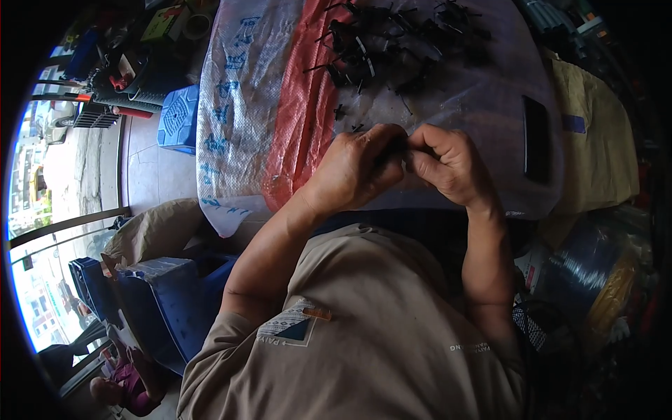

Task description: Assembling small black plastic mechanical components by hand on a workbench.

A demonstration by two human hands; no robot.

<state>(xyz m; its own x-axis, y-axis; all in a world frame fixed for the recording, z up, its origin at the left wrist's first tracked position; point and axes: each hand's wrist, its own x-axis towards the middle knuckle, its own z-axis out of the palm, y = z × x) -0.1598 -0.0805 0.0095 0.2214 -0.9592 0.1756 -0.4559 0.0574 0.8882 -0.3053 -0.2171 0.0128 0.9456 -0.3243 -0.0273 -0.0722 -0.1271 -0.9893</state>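
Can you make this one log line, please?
Left hand: around dark piece | Right hand: curled beside it, grip unclear | Sheet: black parts scattered beyond hands

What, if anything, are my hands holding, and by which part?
Your left hand and right hand hold a small dark piece between them; the gripped part is hidden.

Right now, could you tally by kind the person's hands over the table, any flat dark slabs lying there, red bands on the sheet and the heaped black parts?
Hands: 2, left hand and right hand
Flat dark slab: 1
Red band: 1
Black parts: many, too tangled to count
Total, leaving out the black parts: 4
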